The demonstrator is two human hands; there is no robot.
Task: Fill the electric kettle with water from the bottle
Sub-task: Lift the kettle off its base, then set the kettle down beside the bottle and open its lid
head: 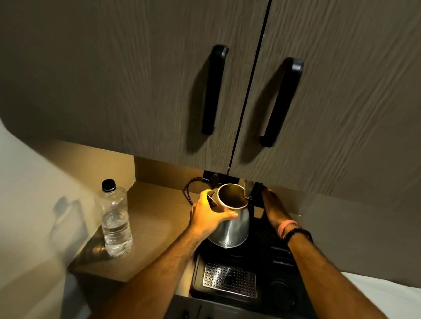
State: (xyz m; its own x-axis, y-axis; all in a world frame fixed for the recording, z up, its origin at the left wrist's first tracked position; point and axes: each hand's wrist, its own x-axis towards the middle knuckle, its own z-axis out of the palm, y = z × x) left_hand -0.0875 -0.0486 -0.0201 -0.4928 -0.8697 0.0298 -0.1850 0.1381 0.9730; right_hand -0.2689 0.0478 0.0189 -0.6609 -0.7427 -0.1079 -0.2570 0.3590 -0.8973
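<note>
Left hand (208,216) grips open kettle (232,224); bottle (115,218) capped, apart.

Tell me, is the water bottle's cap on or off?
On. The bottle stands upright on the counter, untouched, its black cap seated on top.

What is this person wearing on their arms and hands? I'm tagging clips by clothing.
Both forearms are bare, with no sleeves in view and no gloves. The left hand and its wrist carry nothing. The right hand has two bands at the wrist: a pink wristband and beside it a black beaded bracelet. No rings show on the fingers.
</note>
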